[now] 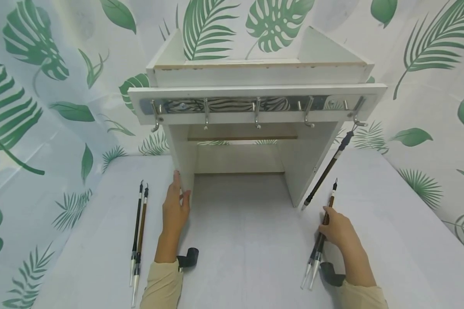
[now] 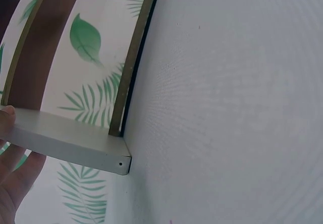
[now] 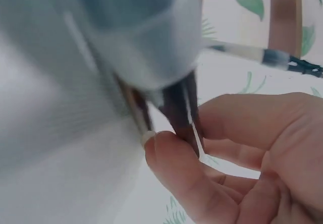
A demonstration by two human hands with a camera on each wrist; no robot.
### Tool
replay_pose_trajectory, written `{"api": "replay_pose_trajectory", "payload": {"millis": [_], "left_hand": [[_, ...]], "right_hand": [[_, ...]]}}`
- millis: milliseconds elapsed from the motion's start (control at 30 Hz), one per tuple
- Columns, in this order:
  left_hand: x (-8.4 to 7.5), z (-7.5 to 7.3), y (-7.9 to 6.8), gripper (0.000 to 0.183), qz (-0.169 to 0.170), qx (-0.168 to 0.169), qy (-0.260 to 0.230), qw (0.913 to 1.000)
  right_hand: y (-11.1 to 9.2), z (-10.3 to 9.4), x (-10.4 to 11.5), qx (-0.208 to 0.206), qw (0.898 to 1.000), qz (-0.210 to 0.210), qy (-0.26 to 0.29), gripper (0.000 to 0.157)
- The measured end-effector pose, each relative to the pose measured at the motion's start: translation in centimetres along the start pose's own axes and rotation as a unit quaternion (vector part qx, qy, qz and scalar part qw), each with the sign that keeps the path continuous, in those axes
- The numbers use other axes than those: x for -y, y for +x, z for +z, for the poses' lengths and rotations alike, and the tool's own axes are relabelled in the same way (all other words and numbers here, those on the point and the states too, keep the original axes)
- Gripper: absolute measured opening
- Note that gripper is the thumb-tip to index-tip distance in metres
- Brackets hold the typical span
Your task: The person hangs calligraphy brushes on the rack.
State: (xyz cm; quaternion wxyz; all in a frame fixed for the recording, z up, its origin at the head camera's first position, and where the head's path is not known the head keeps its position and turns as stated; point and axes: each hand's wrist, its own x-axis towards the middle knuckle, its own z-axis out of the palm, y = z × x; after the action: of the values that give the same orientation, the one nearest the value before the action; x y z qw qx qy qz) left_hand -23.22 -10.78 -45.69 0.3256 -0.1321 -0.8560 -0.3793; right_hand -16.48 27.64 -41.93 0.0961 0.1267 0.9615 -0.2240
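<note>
My left hand (image 1: 175, 212) holds the left side panel (image 1: 181, 159) of a white wooden rack. In the left wrist view, the thumb lies on one face of the panel and the fingers on the other. At the right, my right hand (image 1: 338, 227) pinches a calligraphy brush (image 1: 331, 201) by its brown handle, clear-capped end toward me. A second brush (image 1: 306, 270) lies alongside it, partly hidden by the hand. Another brush (image 1: 328, 174) hangs by its loop from the rack's rightmost hook (image 1: 357, 113), tilted, its tip down near the table.
Two more capped brushes (image 1: 139, 231) lie side by side on the white table (image 1: 243, 257), left of my left arm. Several metal hooks (image 1: 257, 113) line the rack's front board. Leaf-patterned cloth (image 1: 73, 141) surrounds the table.
</note>
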Motion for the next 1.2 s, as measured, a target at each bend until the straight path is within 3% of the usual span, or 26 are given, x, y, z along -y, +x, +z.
{"api": "replay_pose_trajectory", "payload": {"millis": [400,733,1200], "left_hand": [[0.4,0.1,-0.1,0.066,-0.005,-0.003,0.006,1.0000],[0.4,0.2,0.5,0.065,-0.014,0.005,0.013,0.9998],[0.5,0.0,0.2,0.068,-0.002,0.001,0.015,0.9999]], "right_hand": [[-1.0,-2.3,0.7,-0.051,0.997,-0.029,0.059,0.085],[-2.1,-5.4,1.6,-0.069,0.994,-0.056,0.058,0.085],[-4.9,-6.6,2.2,-0.079,0.989,-0.106,0.071,0.087]]}}
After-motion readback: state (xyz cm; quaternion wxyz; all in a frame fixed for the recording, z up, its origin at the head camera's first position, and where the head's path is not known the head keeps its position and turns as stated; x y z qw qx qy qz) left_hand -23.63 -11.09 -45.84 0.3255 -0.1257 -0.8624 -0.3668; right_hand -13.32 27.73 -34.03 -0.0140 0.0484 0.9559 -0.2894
